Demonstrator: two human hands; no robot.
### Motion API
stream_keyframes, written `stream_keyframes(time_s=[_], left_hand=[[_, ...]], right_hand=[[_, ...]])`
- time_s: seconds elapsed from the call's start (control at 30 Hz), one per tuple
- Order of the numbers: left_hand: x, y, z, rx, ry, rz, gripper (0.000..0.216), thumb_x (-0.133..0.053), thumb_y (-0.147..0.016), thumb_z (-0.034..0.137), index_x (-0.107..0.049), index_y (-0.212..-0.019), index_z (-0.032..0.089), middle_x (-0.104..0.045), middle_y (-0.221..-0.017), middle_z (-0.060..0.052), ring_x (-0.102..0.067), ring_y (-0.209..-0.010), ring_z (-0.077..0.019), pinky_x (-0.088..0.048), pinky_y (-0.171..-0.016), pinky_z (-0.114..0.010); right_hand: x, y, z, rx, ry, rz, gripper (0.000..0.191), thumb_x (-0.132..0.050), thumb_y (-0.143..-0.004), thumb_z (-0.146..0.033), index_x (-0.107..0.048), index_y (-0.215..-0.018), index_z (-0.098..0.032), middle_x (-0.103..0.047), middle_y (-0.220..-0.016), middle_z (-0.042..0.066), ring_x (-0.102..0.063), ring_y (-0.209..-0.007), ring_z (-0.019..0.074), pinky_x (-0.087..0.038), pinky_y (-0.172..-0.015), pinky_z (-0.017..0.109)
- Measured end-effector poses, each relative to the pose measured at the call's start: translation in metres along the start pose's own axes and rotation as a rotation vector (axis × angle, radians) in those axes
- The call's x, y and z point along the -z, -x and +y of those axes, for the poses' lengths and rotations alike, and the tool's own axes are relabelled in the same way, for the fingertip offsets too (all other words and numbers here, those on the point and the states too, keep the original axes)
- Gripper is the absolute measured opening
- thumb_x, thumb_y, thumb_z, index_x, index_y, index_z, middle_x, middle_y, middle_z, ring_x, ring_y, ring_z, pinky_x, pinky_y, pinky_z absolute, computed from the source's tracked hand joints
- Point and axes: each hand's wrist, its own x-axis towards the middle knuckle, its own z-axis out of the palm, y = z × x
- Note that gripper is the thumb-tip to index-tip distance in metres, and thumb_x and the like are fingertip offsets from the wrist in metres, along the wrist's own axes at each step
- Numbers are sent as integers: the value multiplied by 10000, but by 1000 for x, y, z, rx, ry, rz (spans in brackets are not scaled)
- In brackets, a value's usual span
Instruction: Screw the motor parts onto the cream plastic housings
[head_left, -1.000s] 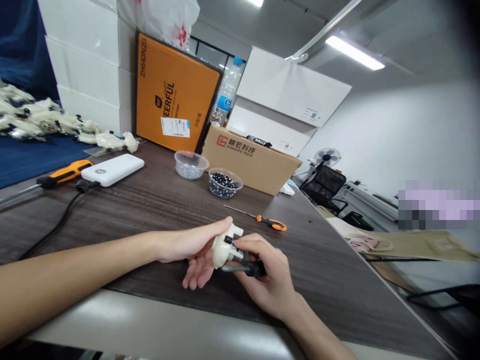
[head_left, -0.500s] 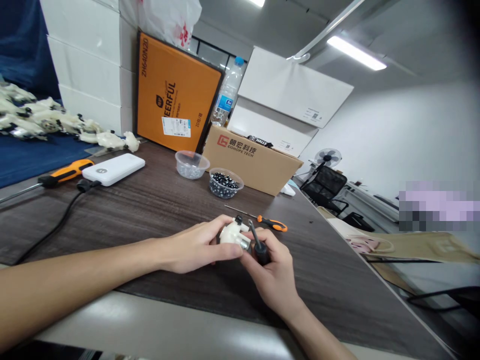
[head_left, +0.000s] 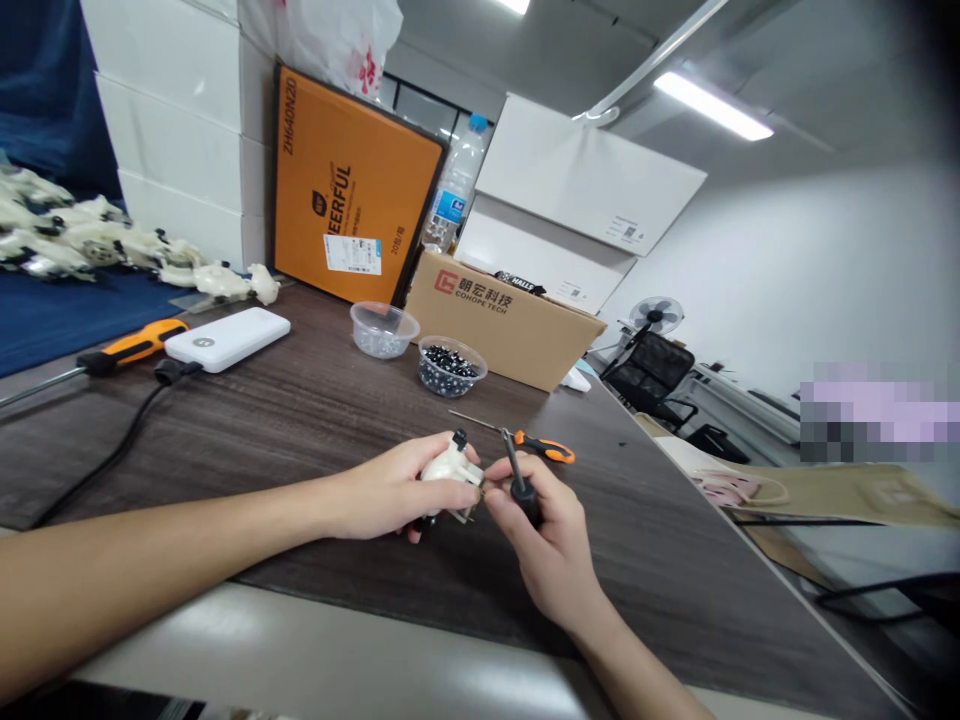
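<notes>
My left hand [head_left: 397, 492] is closed around a small cream-white plastic figure part [head_left: 450, 465] with a black knob on top and stubby legs pointing right. My right hand [head_left: 551, 530] holds a screwdriver [head_left: 525, 490] by its black handle, its metal shaft slanting up and away. The thumb and forefinger of that hand come together beside the white part's right end; whether they pinch something small I cannot tell. Just beyond the hands lies another screwdriver [head_left: 544, 447] with an orange and black handle.
Clear tubs hold black beads or screws [head_left: 452, 368] and small pale pieces [head_left: 384, 330]. A white power bank [head_left: 227, 338] with a black cable and a large orange screwdriver [head_left: 135, 345] lie left. Several white figures [head_left: 97, 235] rest on blue cloth. Boxes [head_left: 352, 190] stand behind.
My left hand has turned the white part and shifted it slightly left. My right fingers have drawn back a little from it, the screwdriver staying in my right hand.
</notes>
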Motion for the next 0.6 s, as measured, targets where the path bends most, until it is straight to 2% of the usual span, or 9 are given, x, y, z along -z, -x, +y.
stream_keyframes(time_s=[0.33,0.6], left_hand=[[0,-2,-5,25,16,-61,336,-619,-929,470,-565,-1144,217,-647,-911,-14,-569,-706,-125,-522,-476,-180],[0,-1,-2,31,-46,-94,325,-639,-915,447,-547,-1111,204,-619,-894,-9,-561,-741,-134,-515,-487,-177]], right_hand=[[2,-6,4,-5,41,-13,210,-577,-1012,-282,-599,-810,-230,-569,-734,-40,-516,-657,153,-405,-635,273],[3,-7,4,-7,56,-52,221,-571,-1024,-297,-584,-813,-231,-576,-730,-43,-519,-656,152,-401,-638,270]])
